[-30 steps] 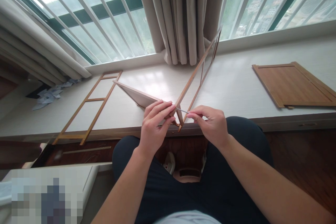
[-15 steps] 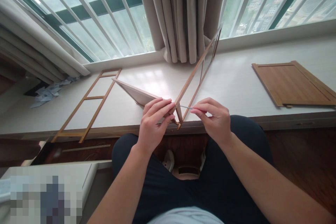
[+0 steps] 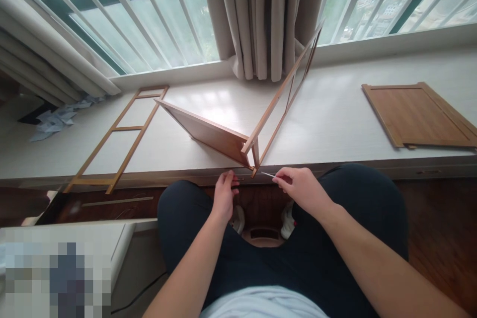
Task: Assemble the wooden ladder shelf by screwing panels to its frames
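A thin grey metal rod (image 3: 269,174) is pinched between the thumb and fingers of my right hand (image 3: 303,186), its tip pointing left. That tip is just below the near corner of a wooden frame (image 3: 276,104), which stands on edge on the white ledge. A wooden panel (image 3: 208,131) meets the frame at this corner and slants away to the left. My left hand (image 3: 224,194) is below the corner, off the wood, with its fingers curled together. Whatever may be between those fingers is too small to make out.
Flat on the ledge (image 3: 328,134) lie a ladder-like wooden frame (image 3: 128,128) at left and another wooden panel (image 3: 428,114) at right. Crumpled paper (image 3: 55,121) is at the far left. Curtains (image 3: 261,20) hang behind, and a white table (image 3: 122,238) stands at lower left.
My left hand has let go of the wooden corner and dropped lower. My right hand has drawn the metal rod down, away from the joint. The frame and panel still stand.
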A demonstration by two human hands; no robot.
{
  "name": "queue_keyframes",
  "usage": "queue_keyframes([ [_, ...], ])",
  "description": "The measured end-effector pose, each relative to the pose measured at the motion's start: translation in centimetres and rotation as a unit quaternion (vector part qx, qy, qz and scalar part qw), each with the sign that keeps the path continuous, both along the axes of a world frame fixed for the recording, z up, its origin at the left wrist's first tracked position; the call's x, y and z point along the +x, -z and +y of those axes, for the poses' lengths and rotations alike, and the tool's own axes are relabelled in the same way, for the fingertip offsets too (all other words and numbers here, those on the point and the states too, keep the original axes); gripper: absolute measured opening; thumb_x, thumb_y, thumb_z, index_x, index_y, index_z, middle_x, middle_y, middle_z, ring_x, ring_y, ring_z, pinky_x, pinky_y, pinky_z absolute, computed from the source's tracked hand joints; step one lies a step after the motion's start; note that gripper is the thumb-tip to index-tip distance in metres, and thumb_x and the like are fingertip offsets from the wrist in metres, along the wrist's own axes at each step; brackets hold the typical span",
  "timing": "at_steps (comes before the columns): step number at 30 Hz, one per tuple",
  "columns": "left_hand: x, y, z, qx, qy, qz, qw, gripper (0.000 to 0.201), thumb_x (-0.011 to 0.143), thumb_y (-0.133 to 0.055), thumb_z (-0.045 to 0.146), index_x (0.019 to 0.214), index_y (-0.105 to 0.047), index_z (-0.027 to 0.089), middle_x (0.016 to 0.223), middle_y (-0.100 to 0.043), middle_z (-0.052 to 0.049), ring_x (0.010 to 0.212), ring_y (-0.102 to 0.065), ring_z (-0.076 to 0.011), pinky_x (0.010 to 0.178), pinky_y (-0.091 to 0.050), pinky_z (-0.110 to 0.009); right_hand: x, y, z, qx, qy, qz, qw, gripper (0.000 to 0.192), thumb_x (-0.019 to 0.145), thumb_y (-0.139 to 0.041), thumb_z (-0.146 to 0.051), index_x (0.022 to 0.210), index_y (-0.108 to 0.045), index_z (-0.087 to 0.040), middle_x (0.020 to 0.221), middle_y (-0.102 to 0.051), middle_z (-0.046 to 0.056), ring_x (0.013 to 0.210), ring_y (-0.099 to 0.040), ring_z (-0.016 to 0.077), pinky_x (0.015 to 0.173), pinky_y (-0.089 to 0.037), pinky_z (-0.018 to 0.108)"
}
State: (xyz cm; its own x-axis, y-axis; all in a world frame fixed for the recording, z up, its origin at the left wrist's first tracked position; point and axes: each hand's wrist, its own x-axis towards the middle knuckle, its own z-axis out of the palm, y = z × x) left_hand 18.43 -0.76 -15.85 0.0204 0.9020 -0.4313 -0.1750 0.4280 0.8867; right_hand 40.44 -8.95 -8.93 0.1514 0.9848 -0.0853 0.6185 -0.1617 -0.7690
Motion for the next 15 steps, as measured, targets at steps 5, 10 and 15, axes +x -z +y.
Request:
queue_keyframes([
  [5,0.9,2.0,0.6,-0.165,0.133,-0.131,0.969,0.045,0.095,-0.063,0.056,0.110,-0.067,0.014,0.106,-0.075,-0.016,0.082,-0.071,-0.0189,0.063,-0.050,-0.025,0.0,1.0,0.5,-0.061,-0.015,-0.060,0.996,0.020,0.096,-0.064,-0.029,0.079,-0.074,-0.021,0.068,-0.073,0.002,0.060,-0.065,0.0175,0.062,-0.044,0.029],
  [10,1.7,2.4,0.9,-0.202,0.193,-0.236,0.931,0.036,0.104,-0.051,0.047,0.108,-0.067,0.015,0.111,-0.077,-0.019,0.089,-0.076,-0.0214,0.070,-0.054,-0.027,0.0,2.1,0.8,-0.074,-0.023,-0.075,0.994,0.019,0.095,-0.065,-0.029,0.079,-0.074,-0.022,0.070,-0.074,0.002,0.062,-0.066,0.0175,0.063,-0.043,0.027],
  [15,2.0,3.1,1.2,-0.216,0.180,-0.276,0.919,0.028,0.105,-0.052,0.033,0.103,-0.071,0.013,0.113,-0.077,-0.016,0.089,-0.076,-0.0189,0.071,-0.056,-0.026,-0.2,3.0,1.3,-0.079,-0.031,-0.091,0.992,0.018,0.094,-0.066,-0.028,0.079,-0.073,-0.021,0.072,-0.075,0.003,0.063,-0.066,0.0171,0.064,-0.044,0.027],
])
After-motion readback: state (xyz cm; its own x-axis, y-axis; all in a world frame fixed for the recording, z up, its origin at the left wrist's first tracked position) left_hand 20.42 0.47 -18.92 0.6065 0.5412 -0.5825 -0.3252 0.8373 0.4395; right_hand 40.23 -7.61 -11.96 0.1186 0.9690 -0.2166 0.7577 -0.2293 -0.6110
